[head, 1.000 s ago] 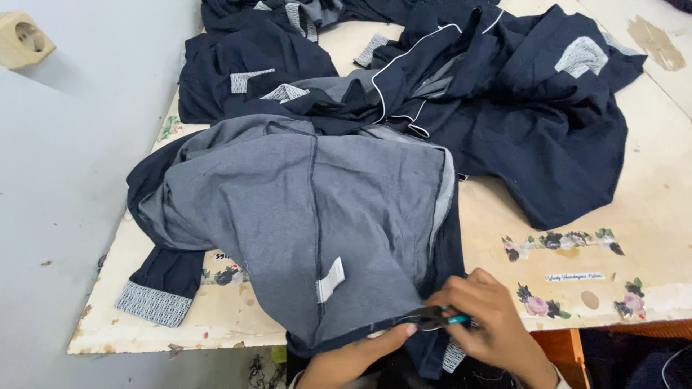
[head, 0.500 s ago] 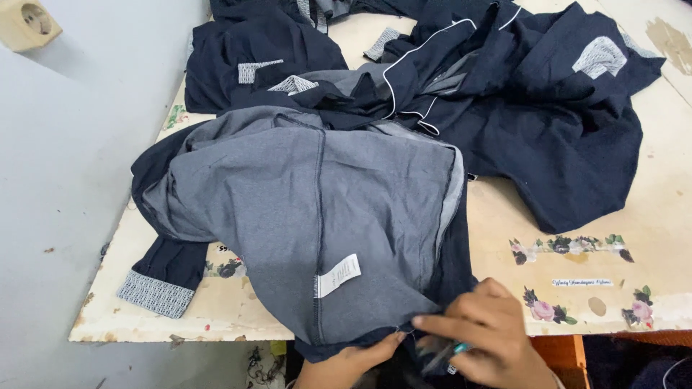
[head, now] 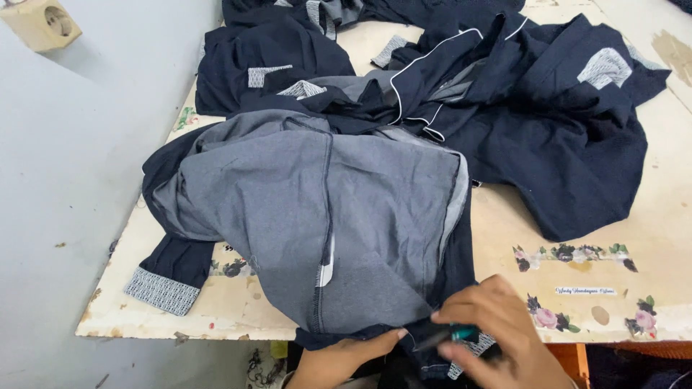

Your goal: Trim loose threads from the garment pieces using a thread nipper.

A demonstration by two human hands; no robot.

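Both hands are partly cut off by the bottom edge. The right hand (head: pixel 501 338) is closed around a small teal-handled tool (head: pixel 454 334), its tip hidden against the cloth. The left hand (head: pixel 346 356) pinches the hem of the grey inside-out garment (head: pixel 324 216), which lies spread on the table (head: pixel 670 223) at its near edge. A small white label (head: pixel 326 271) hangs on its seam. Behind lies a heap of navy garments (head: pixel 519 108) with grey patches. Floral stickers (head: pixel 569 253) dot the table.

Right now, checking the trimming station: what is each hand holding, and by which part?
Right hand grips a small teal-handled tool by its handle; left hand pinches the grey inside-out garment at its bottom hem.
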